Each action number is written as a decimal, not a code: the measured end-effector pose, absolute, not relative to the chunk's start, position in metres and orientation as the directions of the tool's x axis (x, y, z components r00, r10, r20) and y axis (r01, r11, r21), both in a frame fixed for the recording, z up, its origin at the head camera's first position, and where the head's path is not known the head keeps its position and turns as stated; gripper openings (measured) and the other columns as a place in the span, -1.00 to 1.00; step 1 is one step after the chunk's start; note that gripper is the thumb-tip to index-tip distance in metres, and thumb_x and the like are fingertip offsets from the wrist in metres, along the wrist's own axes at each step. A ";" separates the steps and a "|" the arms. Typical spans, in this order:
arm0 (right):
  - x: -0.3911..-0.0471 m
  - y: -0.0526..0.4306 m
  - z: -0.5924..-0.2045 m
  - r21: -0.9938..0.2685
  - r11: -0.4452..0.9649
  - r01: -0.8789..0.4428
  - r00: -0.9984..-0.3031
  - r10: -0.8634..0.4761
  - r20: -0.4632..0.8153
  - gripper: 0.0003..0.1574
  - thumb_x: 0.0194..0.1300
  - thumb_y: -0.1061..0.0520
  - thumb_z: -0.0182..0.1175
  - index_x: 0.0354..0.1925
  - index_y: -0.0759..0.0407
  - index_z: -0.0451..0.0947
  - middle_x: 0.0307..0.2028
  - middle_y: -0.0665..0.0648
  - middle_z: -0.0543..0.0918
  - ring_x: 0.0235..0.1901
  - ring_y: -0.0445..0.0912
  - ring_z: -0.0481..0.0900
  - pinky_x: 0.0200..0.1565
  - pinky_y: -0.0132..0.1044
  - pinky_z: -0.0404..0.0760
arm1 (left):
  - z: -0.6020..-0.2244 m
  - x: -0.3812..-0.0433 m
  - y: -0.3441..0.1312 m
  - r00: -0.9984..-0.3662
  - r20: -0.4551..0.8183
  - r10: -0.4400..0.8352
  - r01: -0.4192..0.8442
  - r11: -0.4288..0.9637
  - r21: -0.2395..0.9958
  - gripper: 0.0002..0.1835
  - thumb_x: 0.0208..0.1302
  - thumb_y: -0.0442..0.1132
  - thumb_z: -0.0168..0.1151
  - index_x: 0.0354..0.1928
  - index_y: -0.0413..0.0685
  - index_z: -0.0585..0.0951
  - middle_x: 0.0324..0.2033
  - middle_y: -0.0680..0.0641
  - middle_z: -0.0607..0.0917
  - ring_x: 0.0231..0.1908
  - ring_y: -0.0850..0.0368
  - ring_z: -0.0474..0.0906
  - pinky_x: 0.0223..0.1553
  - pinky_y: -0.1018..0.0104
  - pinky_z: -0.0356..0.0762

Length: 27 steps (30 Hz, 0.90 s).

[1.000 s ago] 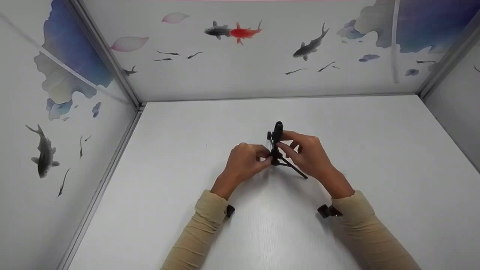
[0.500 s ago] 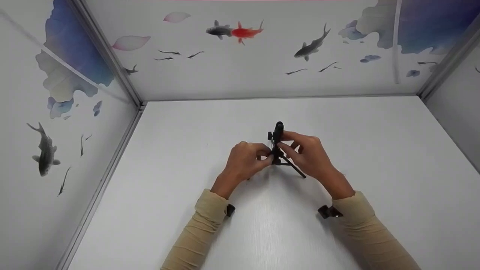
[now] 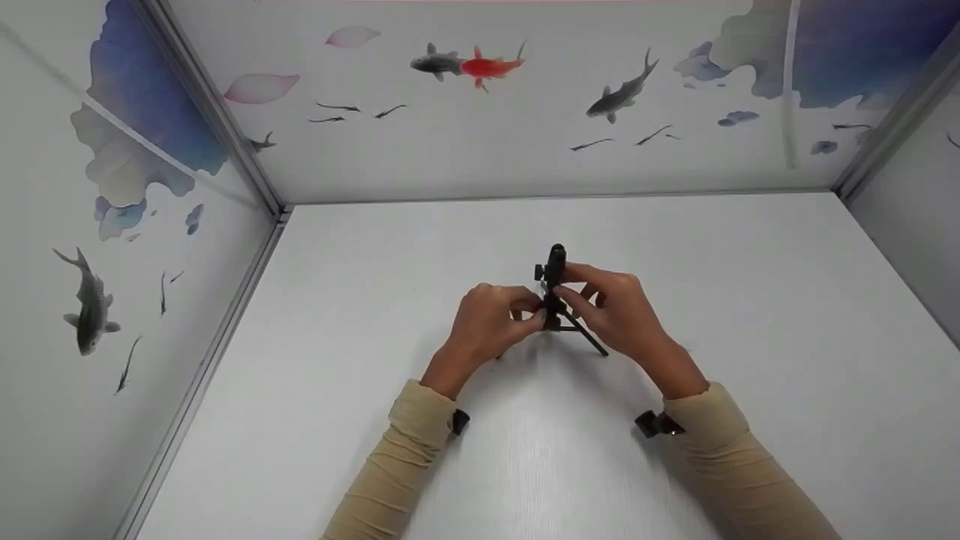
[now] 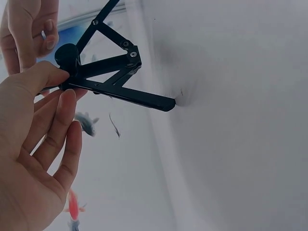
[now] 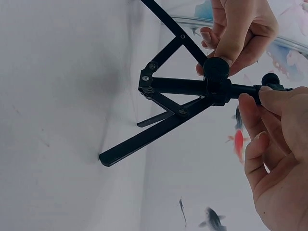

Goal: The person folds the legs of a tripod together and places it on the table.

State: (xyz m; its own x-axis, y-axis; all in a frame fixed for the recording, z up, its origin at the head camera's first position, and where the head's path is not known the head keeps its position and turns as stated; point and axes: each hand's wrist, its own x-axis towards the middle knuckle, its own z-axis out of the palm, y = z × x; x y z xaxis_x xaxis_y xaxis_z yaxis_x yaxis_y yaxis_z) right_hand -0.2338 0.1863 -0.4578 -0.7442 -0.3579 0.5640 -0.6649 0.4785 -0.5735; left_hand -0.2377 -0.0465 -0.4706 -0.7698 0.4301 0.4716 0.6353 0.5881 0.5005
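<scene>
A small black tripod [image 3: 556, 264] stands upright on the white table, its legs spread. My left hand [image 3: 487, 322] pinches it low, at the collar where the legs join. The left wrist view shows that thumb against a round knob [image 4: 67, 57], with the other fingers loosely bent below. Higher up, my right hand [image 3: 621, 311] holds the post [image 5: 245, 90] between thumb and fingers. A long flat leg [image 5: 154, 136] and its hinged braces show in the right wrist view. In the head view, my left hand covers part of the legs.
The white tabletop [image 3: 360, 247] extends around the tripod. A back wall [image 3: 480, 150] and a left wall [image 3: 45, 225] printed with fish and petals border it, with metal framing [image 3: 259, 172] at the corner. Both sleeved wrists carry small black cameras [image 3: 649, 423].
The tripod's legs have turned slightly: the right leg's tip has shifted a little left, and another tip now shows beneath my left wrist. Both hands keep their places on the tripod.
</scene>
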 end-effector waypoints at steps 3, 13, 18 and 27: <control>-0.234 0.186 -0.458 -0.584 0.463 -0.667 -0.743 -0.359 0.564 -0.56 0.50 0.18 0.39 0.28 -0.03 0.72 0.05 0.02 0.88 -0.43 -0.02 0.83 -0.36 -0.42 0.69 | -0.471 -0.238 -0.047 -0.772 0.472 0.425 0.632 0.587 0.506 -0.88 0.34 -0.21 0.48 -0.14 0.02 0.89 -0.30 0.10 0.92 -0.34 0.16 0.86 -0.29 0.26 0.67; -0.233 0.186 -0.457 -0.578 0.467 -0.669 -0.741 -0.359 0.567 -0.58 0.50 0.18 0.39 0.27 -0.02 0.73 0.05 0.05 0.88 -0.46 -0.10 0.82 -0.37 -0.44 0.68 | -0.472 -0.238 -0.047 -0.767 0.484 0.421 0.639 0.567 0.520 -0.89 0.34 -0.22 0.48 -0.15 0.00 0.89 -0.30 0.08 0.92 -0.33 0.13 0.87 -0.33 0.28 0.67; -0.234 0.186 -0.458 -0.576 0.464 -0.674 -0.737 -0.358 0.574 -0.57 0.49 0.19 0.40 0.27 0.00 0.73 0.04 0.06 0.88 -0.47 -0.10 0.82 -0.38 -0.41 0.69 | -0.472 -0.239 -0.047 -0.764 0.491 0.418 0.643 0.556 0.527 -0.89 0.34 -0.23 0.48 -0.15 -0.01 0.89 -0.29 0.06 0.92 -0.34 0.13 0.87 -0.33 0.31 0.66; -0.233 0.187 -0.457 -0.580 0.451 -0.679 -0.733 -0.359 0.578 -0.58 0.50 0.18 0.39 0.28 -0.01 0.73 0.03 0.05 0.89 -0.44 -0.05 0.83 -0.38 -0.36 0.71 | -0.470 -0.237 -0.048 -0.756 0.510 0.411 0.652 0.552 0.520 -0.89 0.32 -0.23 0.48 -0.17 0.02 0.89 -0.30 0.09 0.92 -0.38 0.27 0.82 -0.33 0.33 0.65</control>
State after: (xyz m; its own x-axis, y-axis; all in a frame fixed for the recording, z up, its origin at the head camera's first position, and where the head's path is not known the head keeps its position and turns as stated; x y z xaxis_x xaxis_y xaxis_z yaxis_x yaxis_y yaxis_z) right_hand -0.2331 0.1866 -0.4571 -0.7326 -0.3593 0.5780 -0.6786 0.4509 -0.5798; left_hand -0.2374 -0.0477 -0.4699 -0.7555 0.4109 0.5102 0.6515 0.5523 0.5201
